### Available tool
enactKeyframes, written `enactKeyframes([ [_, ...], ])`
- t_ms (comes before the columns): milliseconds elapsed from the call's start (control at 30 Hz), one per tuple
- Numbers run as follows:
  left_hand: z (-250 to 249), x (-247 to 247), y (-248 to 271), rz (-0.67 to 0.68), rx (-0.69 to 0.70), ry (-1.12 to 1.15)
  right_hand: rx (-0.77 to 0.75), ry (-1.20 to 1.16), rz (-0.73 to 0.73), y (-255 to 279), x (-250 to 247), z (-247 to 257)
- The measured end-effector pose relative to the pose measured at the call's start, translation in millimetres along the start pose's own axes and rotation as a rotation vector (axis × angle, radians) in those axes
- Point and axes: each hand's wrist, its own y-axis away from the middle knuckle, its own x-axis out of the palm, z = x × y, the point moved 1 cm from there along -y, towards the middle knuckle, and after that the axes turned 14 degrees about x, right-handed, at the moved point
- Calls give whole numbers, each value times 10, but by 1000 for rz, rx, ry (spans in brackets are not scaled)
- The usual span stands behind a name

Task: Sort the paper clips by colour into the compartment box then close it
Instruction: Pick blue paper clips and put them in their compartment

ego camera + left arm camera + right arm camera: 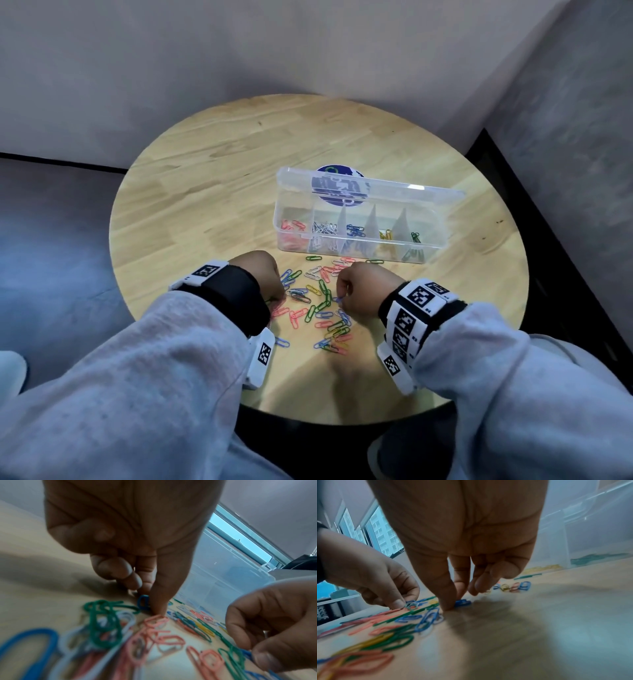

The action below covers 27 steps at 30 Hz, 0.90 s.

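A clear compartment box [428, 255] stands with its lid [376, 186] raised; it holds red, white, blue, yellow and green clips in separate compartments. Several mixed-colour paper clips [317, 303] lie loose on the table in front of it. My left hand [279, 298] is at the pile's left edge, where thumb and fingers pinch a blue clip [143, 602] on the table. My right hand [342, 296] is at the pile's right edge. Its thumb and forefinger pinch another blue clip [463, 602] against the wood.
The round wooden table [212, 178] sits in a corner between grey walls. A blue round sticker [337, 169] shows behind the box lid. More loose clips [334, 342] lie toward the near edge.
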Motion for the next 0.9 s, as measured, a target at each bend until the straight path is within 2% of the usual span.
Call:
enactKeyframes([
  [100, -2, -33, 7, -28, 19, 27, 16, 60, 51, 51, -29, -3],
  [267, 8, -148, 6, -240, 55, 89, 13, 62, 103, 93, -8, -34],
  [333, 20, -166, -16, -240, 51, 177, -6, 65, 105, 87, 10, -49],
  [467, -2, -221, -25, -205, 35, 580, -54, 47, 96, 77, 36, -66],
  [567, -55, -227, -2, -155, 8, 693, -78, 61, 94, 62, 32, -59],
  [667, -73, -169, -14, -105, -37, 723, -91, 77, 78, 68, 28, -42],
  [800, -46, -149, -60, -130, -48, 752, -72, 26, 76, 81, 53, -57],
  [900, 6, -103, -86, -139, -9, 469, -49, -19, 82, 81, 84, -72],
])
